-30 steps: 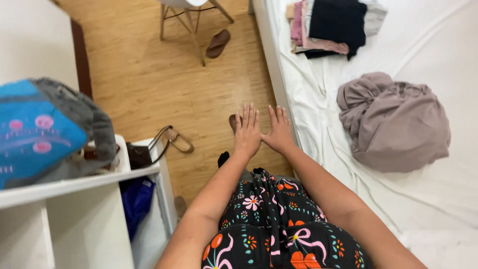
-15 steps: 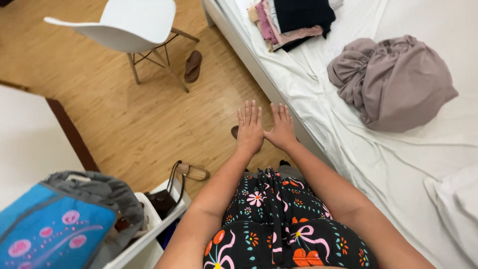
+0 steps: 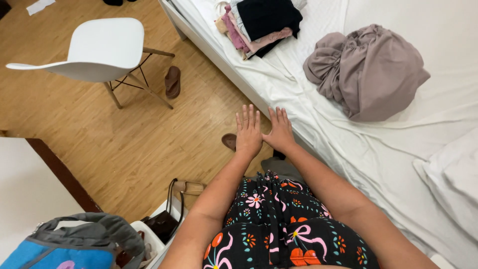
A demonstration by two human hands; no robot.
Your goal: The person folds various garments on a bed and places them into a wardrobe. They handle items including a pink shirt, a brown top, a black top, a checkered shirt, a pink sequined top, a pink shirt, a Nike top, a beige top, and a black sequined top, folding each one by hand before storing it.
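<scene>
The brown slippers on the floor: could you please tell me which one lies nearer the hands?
The slipper partly hidden just beside the left hand is nearer; the other slipper lies off under the white chair.

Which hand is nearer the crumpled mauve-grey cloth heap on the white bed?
Right. The right hand is beside the bed edge, nearer the crumpled mauve-grey cloth heap; the left hand is beyond it, over the floor.

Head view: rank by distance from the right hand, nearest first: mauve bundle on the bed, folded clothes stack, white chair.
From the right hand:
1. Mauve bundle, on the bed, up and to the right.
2. Folded clothes stack, at the bed's far edge, straight ahead.
3. White chair, on the wooden floor, far left.
</scene>
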